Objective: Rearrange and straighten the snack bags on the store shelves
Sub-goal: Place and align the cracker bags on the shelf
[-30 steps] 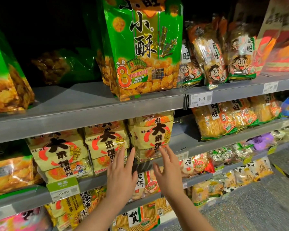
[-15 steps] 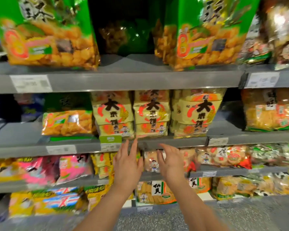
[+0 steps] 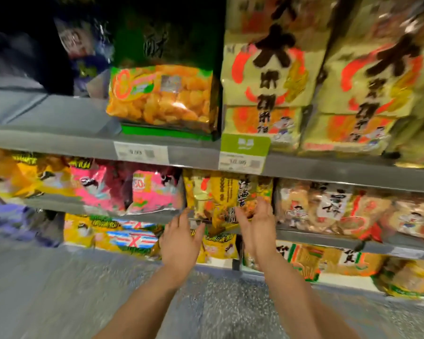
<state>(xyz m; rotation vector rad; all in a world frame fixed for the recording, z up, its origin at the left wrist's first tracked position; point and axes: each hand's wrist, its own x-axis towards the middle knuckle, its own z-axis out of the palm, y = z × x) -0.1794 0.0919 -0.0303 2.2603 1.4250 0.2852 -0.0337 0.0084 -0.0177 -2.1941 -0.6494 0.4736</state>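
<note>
The yellow snack bag (image 3: 220, 199), likely light, crinkly and crushable, sits between the spread, empty fingers of the left hand (image 3: 181, 238) and the straight fingers of the right hand (image 3: 257, 226) touching its side; grip both side edges.

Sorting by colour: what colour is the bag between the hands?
Mostly yellow glossy snack bag, black lettering; head view.

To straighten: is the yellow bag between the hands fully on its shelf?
No: the yellow bag overhangs, bottom past the shelf edge.
</note>
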